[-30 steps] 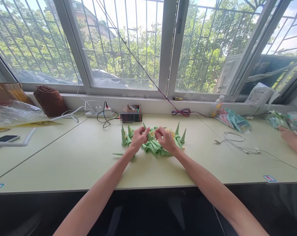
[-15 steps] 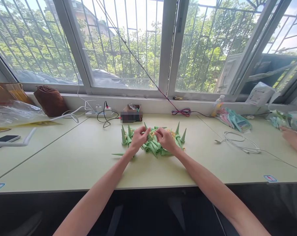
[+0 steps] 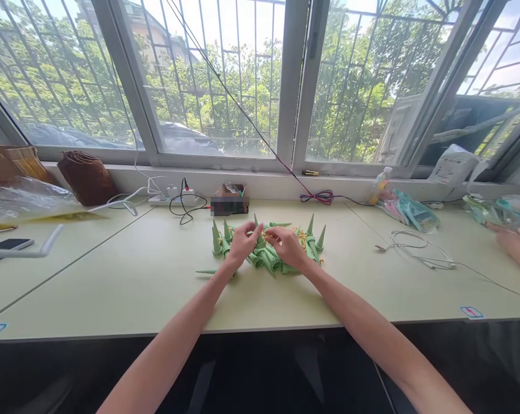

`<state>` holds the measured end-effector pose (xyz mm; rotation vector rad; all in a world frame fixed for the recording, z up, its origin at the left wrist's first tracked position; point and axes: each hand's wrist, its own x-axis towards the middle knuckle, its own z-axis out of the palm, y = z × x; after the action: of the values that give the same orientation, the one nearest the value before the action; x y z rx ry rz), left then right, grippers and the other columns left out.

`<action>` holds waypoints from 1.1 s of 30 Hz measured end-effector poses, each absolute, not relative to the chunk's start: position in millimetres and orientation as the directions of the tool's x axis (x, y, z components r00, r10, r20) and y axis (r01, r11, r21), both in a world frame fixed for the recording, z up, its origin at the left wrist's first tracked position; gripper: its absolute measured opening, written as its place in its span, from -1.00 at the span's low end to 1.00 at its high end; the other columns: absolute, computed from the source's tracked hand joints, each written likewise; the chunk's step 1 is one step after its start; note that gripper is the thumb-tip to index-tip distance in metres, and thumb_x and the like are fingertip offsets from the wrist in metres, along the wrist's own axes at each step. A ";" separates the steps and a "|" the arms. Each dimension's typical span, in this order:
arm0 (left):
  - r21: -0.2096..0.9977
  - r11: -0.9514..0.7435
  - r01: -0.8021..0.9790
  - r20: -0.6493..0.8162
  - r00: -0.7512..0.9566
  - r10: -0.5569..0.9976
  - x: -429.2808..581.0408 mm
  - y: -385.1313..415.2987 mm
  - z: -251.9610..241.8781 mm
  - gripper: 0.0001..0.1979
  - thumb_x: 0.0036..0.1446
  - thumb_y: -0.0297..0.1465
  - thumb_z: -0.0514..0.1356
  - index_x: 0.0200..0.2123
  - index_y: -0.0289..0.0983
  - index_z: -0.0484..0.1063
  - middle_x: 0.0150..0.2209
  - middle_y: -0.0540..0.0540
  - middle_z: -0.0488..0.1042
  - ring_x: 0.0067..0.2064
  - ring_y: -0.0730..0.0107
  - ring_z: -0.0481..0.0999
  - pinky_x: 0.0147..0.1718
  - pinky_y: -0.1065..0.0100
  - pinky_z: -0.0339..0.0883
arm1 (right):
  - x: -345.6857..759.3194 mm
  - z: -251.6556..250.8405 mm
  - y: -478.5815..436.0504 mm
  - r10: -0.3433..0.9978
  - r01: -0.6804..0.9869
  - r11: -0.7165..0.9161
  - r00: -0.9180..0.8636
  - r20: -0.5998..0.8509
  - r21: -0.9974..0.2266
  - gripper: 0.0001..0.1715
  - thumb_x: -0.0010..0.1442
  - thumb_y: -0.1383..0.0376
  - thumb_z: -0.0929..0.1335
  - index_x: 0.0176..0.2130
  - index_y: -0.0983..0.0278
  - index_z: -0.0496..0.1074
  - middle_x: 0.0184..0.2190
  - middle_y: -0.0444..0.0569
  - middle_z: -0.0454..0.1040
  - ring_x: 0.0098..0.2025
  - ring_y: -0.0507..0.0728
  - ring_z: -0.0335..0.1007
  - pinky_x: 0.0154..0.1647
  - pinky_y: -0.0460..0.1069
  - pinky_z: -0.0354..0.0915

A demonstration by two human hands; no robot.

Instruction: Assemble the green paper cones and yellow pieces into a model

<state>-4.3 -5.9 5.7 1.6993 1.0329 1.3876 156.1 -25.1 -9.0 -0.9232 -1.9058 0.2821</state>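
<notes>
My left hand [image 3: 243,241] is closed on a green pointed cone [image 3: 259,242], which stands tip upward between thumb and fingers. Close beside it, my right hand [image 3: 285,242] has its thumb and fingertips pinched near the cone's side; a small yellowish piece seems to be at the fingertips, too small to name surely. Around both hands lies a pile of green cones [image 3: 266,261], some showing hollow round ends. Small orange-yellow pieces [image 3: 301,236] are scattered among them. Several cones stand upright at the left [image 3: 216,238] and right [image 3: 320,237] of the pile.
A power strip [image 3: 177,198] with cables and a small box [image 3: 231,198] stand along the back. Coiled wires [image 3: 322,197], a bottle [image 3: 380,186] and bagged items [image 3: 415,210] lie farther right, near a white cable [image 3: 423,250]. Another person's hand [image 3: 516,244] is at the right edge.
My right hand has shifted slightly left, its fingertips nearer the cone in my left hand. The left hand keeps its hold with little movement.
</notes>
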 end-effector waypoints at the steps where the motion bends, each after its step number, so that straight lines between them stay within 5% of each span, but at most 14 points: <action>1: 0.887 -0.434 0.154 0.421 0.113 0.900 -4.2 -6.3 6.0 -0.58 0.09 -0.04 0.21 -0.52 -0.27 0.28 -0.66 0.13 0.08 -0.65 0.61 0.08 -0.70 0.49 0.00 | 156.3 -10.2 -24.1 0.702 0.483 0.686 -0.244 0.669 -0.544 -0.85 0.28 0.32 0.30 -0.19 0.27 0.46 -0.30 0.00 0.52 -0.27 0.10 0.40 -0.23 -0.03 0.30; 11: 0.868 -0.454 0.203 0.379 0.319 0.869 -5.6 -11.5 8.8 -0.56 0.12 -0.01 0.18 -0.22 -0.29 0.47 -0.41 -0.03 0.43 -0.61 0.60 0.24 -0.69 0.50 0.12 | 158.4 -6.0 -25.0 0.699 0.472 0.656 -0.088 0.709 -0.589 -0.81 0.28 0.31 0.29 -0.21 0.30 0.50 -0.27 0.05 0.56 -0.30 0.10 0.45 -0.22 -0.03 0.32; 20: 0.884 -0.442 0.154 0.365 0.368 0.856 -8.4 -9.8 5.6 -0.59 0.15 -0.08 0.19 -0.10 -0.27 0.45 -0.35 -0.05 0.43 -0.61 0.60 0.27 -0.68 0.48 0.21 | 158.6 -5.9 -25.6 0.748 0.463 0.619 -0.099 0.657 -0.635 -0.76 0.29 0.25 0.27 -0.31 0.30 0.48 -0.53 -0.08 0.46 -0.49 0.06 0.33 -0.36 -0.06 0.24; 33: 0.863 -0.480 0.156 0.380 0.426 0.821 -9.2 -6.4 1.6 -0.61 0.18 -0.13 0.17 -0.06 -0.28 0.44 -0.35 -0.06 0.43 -0.57 0.57 0.31 -0.62 0.47 0.29 | 160.0 -7.4 -23.4 0.763 0.552 0.586 -0.128 0.634 -0.593 -0.67 0.33 0.21 0.21 -0.43 0.27 0.34 -0.54 -0.10 0.40 -0.50 0.04 0.21 -0.39 -0.08 0.12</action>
<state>-9.2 -6.4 1.6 1.8994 0.8295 1.0791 160.0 -23.4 -7.4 -1.0738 -1.8051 0.2608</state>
